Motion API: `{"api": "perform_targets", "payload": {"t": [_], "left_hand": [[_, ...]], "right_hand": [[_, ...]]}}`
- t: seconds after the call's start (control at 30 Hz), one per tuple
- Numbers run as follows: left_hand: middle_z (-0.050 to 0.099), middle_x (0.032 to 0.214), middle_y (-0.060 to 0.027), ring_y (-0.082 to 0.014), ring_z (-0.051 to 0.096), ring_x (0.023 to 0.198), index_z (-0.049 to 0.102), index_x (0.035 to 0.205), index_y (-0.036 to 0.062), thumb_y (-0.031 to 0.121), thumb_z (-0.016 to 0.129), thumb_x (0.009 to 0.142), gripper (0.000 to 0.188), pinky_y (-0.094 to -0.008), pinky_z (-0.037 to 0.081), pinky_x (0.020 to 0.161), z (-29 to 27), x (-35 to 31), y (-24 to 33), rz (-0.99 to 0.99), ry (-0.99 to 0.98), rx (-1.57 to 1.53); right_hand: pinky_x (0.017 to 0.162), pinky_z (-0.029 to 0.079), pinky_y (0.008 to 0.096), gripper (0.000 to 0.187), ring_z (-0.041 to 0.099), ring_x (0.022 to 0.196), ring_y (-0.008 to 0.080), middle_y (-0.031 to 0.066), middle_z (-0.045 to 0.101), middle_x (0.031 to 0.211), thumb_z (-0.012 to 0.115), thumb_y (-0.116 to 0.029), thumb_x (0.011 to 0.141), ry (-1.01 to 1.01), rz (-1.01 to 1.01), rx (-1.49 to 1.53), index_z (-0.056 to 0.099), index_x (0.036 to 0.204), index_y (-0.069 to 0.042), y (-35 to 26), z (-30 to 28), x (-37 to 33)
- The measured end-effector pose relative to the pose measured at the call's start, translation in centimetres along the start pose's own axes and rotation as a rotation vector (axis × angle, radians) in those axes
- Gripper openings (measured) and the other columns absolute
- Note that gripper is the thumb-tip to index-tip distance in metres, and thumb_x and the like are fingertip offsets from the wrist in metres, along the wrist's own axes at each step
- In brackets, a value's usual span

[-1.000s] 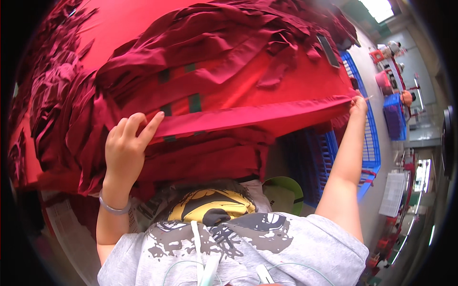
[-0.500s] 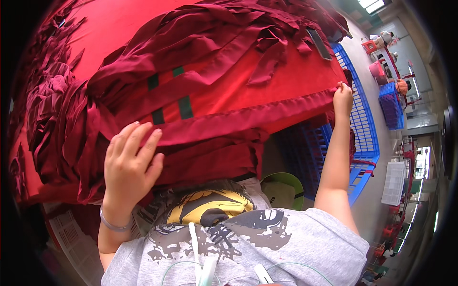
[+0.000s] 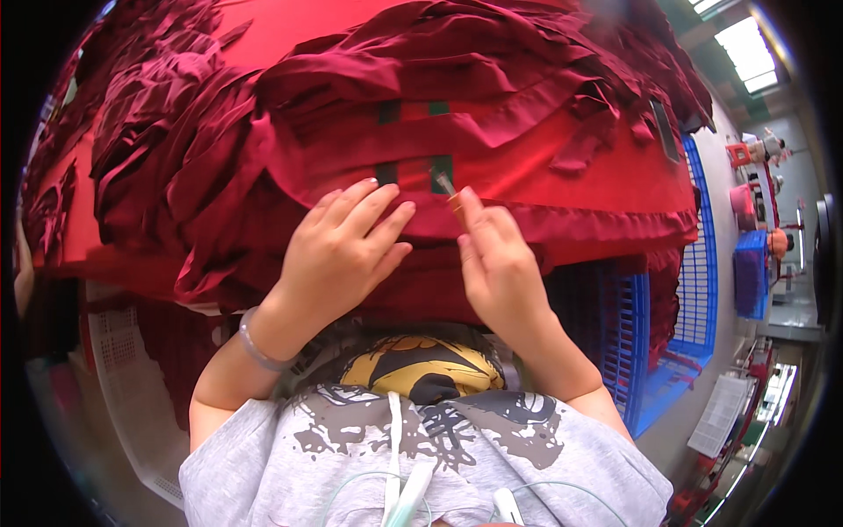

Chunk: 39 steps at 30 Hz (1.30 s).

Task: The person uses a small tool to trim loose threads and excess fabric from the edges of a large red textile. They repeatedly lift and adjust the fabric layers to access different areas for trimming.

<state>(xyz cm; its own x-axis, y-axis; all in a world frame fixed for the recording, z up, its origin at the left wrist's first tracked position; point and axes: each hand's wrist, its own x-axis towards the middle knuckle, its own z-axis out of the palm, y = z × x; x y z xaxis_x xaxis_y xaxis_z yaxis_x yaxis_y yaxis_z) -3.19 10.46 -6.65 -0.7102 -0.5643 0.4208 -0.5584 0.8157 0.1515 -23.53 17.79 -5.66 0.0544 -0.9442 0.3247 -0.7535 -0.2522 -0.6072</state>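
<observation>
A long maroon fabric strip (image 3: 606, 221) lies along the near edge of the red-covered table (image 3: 645, 167). My left hand (image 3: 341, 237) rests on maroon cloth near the strip's left part, fingers spread, holding nothing. Just right of it, my right hand (image 3: 505, 268) is closed around a small tool (image 3: 446, 184) with a thin metal tip and an orange-brown handle. The grip hides most of the tool, so its exact kind is unclear. Its tip points away from me, over a dark green patch (image 3: 442, 165) on the table.
Heaped maroon strips (image 3: 176, 114) cover the table's left and far parts. A dark flat bar (image 3: 665, 132) lies at the far right. Blue plastic baskets (image 3: 628, 342) stand to the right, a white crate (image 3: 132, 395) at lower left. Part of another person's arm (image 3: 24, 272) shows at the left edge.
My right hand has left the strip's right end and come to the middle, where the tool now shows in it. The whole view has shifted, with the table sitting further right.
</observation>
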Motion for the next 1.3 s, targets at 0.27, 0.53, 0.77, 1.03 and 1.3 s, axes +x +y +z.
{"api": "perform_targets", "payload": {"t": [0.27,0.53,0.77,1.03,1.3], "left_hand": [[0.058,0.125,-0.0074,-0.0278,0.055,0.115,0.066,0.124,0.0194,0.038,0.071,0.083,0.046,-0.0420,0.044,0.093,2.0,-0.8,1.1,-0.094,0.067,-0.004],[0.056,0.127,-0.0069,-0.0269,0.053,0.117,0.064,0.127,0.0216,0.040,0.072,0.080,0.051,-0.0432,0.041,0.096,2.4,-0.9,1.5,-0.128,0.063,-0.004],[0.055,0.127,-0.0064,-0.0262,0.053,0.116,0.064,0.125,0.0223,0.040,0.074,0.077,0.053,-0.0431,0.040,0.098,2.5,-0.9,1.7,-0.152,0.081,-0.018],[0.055,0.126,-0.0066,-0.0260,0.053,0.114,0.063,0.124,0.0230,0.041,0.074,0.077,0.052,-0.0429,0.040,0.097,2.5,-0.8,1.9,-0.156,0.067,0.032],[0.057,0.132,-0.0083,-0.0280,0.053,0.121,0.062,0.126,0.0120,0.035,0.072,0.081,0.052,-0.0431,0.041,0.099,1.6,-1.2,0.7,-0.138,0.051,-0.149]], "right_hand": [[0.053,0.048,0.0332,0.037,0.063,0.066,0.0207,0.0055,0.059,0.073,0.066,-0.012,0.083,-0.095,-0.026,-0.432,0.063,0.119,-0.002,-2.1,0.1,-1.2],[0.056,0.052,0.0362,0.032,0.067,0.062,0.0266,0.0102,0.067,0.077,0.064,-0.011,0.084,0.031,0.078,-0.323,0.064,0.114,-0.001,-1.3,1.5,-0.3],[0.055,0.053,0.0351,0.031,0.068,0.062,0.0255,0.0115,0.070,0.080,0.064,-0.009,0.082,-0.007,0.065,-0.278,0.065,0.112,-0.001,-2.2,0.4,-0.9],[0.057,0.054,0.0361,0.031,0.069,0.065,0.0272,0.0122,0.071,0.082,0.064,-0.008,0.083,0.235,0.068,-0.245,0.063,0.114,-0.002,-0.6,2.0,0.8],[0.053,0.051,0.0377,0.041,0.066,0.060,0.0266,0.0102,0.067,0.075,0.065,-0.008,0.082,0.015,0.073,-0.169,0.060,0.123,-0.004,-2.5,1.4,-0.5]]}}
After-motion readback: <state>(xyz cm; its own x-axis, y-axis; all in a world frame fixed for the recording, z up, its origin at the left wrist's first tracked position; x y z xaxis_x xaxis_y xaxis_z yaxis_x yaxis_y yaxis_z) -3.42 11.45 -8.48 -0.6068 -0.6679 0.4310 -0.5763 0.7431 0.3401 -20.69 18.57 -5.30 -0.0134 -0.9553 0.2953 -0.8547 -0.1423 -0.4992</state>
